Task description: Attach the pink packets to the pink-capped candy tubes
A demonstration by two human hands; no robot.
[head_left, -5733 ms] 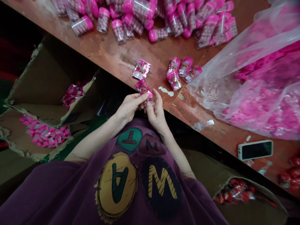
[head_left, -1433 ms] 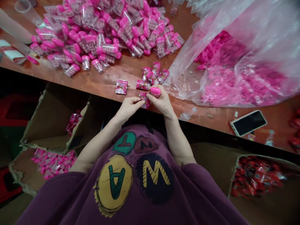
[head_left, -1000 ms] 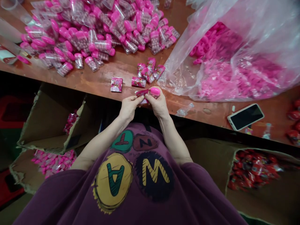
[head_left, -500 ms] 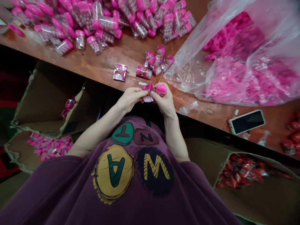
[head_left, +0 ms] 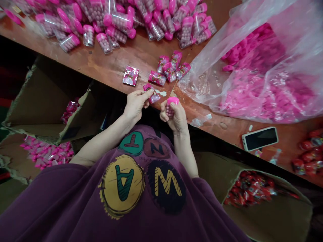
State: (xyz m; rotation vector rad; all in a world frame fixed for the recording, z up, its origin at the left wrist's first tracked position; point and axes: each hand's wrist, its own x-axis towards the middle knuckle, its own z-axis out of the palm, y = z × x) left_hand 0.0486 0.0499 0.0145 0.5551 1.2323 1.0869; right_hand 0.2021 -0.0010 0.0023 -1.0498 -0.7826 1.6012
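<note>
Between the thumb and fingers of my left hand [head_left: 137,105] is a small pink printed packet [head_left: 154,96], held over the table's front edge. My right hand [head_left: 176,116] is wrapped round a small clear bottle of pale beads [head_left: 169,110] with a pink cap. The two hands are apart. Another pink packet [head_left: 131,76] lies flat on the wooden table [head_left: 101,72], beyond my left hand. Several more packets [head_left: 169,71] lie in a loose cluster behind the hands.
Many pink-capped bottles [head_left: 121,20] are heaped at the back. A clear bag of pink pieces [head_left: 267,90] and a phone [head_left: 260,138] lie at the right. Below the table are cardboard boxes [head_left: 37,97], one holding red items [head_left: 249,188].
My hands have moved apart. The packet, held between both before, is now in my left hand only. The bottle in my right hand has tilted more upright and shows more of its body.
</note>
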